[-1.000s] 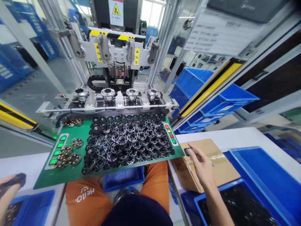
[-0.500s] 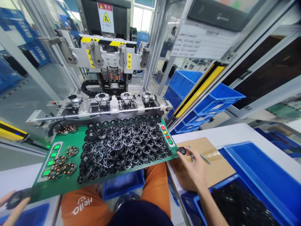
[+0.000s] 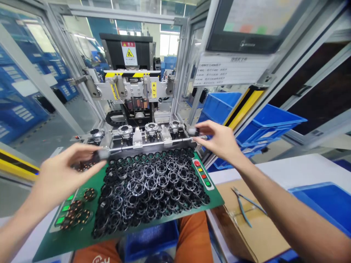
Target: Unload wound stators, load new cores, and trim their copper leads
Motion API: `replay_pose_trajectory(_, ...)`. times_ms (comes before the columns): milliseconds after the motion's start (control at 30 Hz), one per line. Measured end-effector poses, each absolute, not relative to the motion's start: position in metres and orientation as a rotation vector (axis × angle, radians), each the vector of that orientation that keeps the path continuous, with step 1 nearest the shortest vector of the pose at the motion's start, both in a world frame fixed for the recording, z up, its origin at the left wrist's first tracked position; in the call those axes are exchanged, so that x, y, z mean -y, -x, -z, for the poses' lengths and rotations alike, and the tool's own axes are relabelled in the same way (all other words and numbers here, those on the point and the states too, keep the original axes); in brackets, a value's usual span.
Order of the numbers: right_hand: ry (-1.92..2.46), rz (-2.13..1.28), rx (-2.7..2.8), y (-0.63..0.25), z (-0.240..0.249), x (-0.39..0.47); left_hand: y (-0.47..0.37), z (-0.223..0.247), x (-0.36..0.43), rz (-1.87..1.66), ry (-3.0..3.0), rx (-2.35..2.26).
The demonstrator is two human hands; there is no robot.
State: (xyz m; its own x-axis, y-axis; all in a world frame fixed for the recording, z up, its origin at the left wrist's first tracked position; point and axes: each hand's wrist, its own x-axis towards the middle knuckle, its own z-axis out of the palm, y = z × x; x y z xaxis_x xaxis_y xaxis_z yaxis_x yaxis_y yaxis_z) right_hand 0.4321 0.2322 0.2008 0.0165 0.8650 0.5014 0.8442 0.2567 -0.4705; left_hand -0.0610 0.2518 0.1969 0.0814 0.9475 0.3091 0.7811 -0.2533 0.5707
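Note:
My left hand point(image 3: 64, 170) pinches a dark ring part point(image 3: 102, 155), blurred, in front of the machine's left end. On the right, my right hand point(image 3: 219, 140) grips another dark ring part point(image 3: 194, 132) beside the rightmost fixture. Four round metal fixtures, among them one at the left point(image 3: 96, 134) and one at the right point(image 3: 175, 126), stand in a row along the machine. Below them, many black rings point(image 3: 150, 182) lie piled on the green mat point(image 3: 219, 199). Several copper-wound parts point(image 3: 79, 213) lie on the mat's left side.
Button panels sit at the mat's right point(image 3: 203, 174) and left. Pliers point(image 3: 242, 208) lie on a cardboard box point(image 3: 263, 233) at the lower right. Blue crates point(image 3: 265, 124) stand behind a yellow and black post point(image 3: 245, 107). A screen point(image 3: 246, 29) hangs above.
Both hands have risen from the mat's lower corners to the fixture row, each with a dark ring part. The view has tilted up, showing more of the machine and screen.

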Motion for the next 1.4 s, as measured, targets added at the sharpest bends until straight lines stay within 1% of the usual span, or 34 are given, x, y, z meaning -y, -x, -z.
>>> replay_pose_trajectory(67,1.652,-0.018,1.959,-0.423,-0.217,-0.292,0.005,-0.218,-0.301,-0.925,-2.318,-1.499)
replay_pose_trajectory(167,1.749,-0.003,2.052,-0.42,-0.216,-0.368,-0.074,-0.232,-0.374,-0.781,-2.402,-1.367)
replay_pose_trajectory(233,1.837,-0.01,2.11,-0.425,-0.205,-0.403,-0.113,-0.226,-0.413,-0.702,-2.395,-1.391)
replay_pose_trajectory(333,1.923,-0.037,2.197,-0.438,-0.188,-0.432,-0.143,-0.204,-0.451,-0.563,-2.388,-1.429)
replay_pose_trajectory(467,1.901,-0.065,2.335,-0.453,-0.18,-0.446,-0.149,-0.189,-0.47,-0.414,-2.379,-1.475)
replay_pose_trajectory(700,1.795,-0.181,2.576,-0.455,-0.197,-0.474,-0.152,-0.209,-0.477,-0.212,-2.455,-1.451)
replay_pose_trajectory(900,1.818,-0.249,2.641,-0.452,-0.203,-0.489,-0.162,-0.209,-0.485,-0.185,-2.597,-1.403)
replay_pose_trajectory(1133,1.799,-0.334,2.669,-0.462,-0.207,-0.492,-0.155,-0.204,-0.493,-0.137,-2.593,-1.402)
replay_pose_trajectory(1267,1.769,-0.278,2.635,-0.461,-0.198,-0.487,-0.155,-0.201,-0.493,-0.119,-2.613,-1.416)
replay_pose_trajectory(1400,1.713,-0.159,2.54,-0.458,-0.17,-0.459,-0.154,-0.201,-0.494,-0.091,-2.604,-1.428)
